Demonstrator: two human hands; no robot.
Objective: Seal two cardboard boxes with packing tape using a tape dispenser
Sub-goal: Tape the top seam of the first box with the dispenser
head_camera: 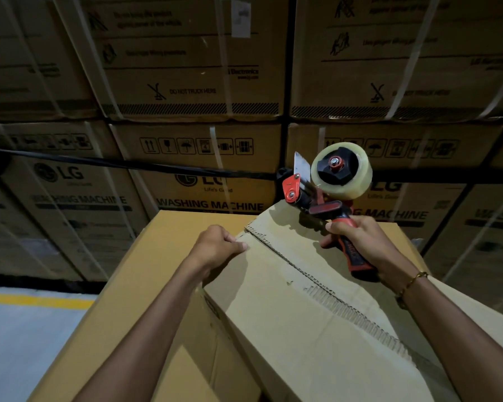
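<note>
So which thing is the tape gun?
Find the big tan cardboard box in front of the stacked washing-machine cartons. At its far edge, the right hand grips a red-and-black tape dispenser. Only it carries a clear tape roll.

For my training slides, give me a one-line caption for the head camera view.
Right hand sets tape dispenser at box far edge; left hand steadies it.

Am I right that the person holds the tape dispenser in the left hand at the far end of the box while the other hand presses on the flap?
Not quite: the head view shows the tape dispenser in the right hand. The left hand presses on the flap of the box.
</note>
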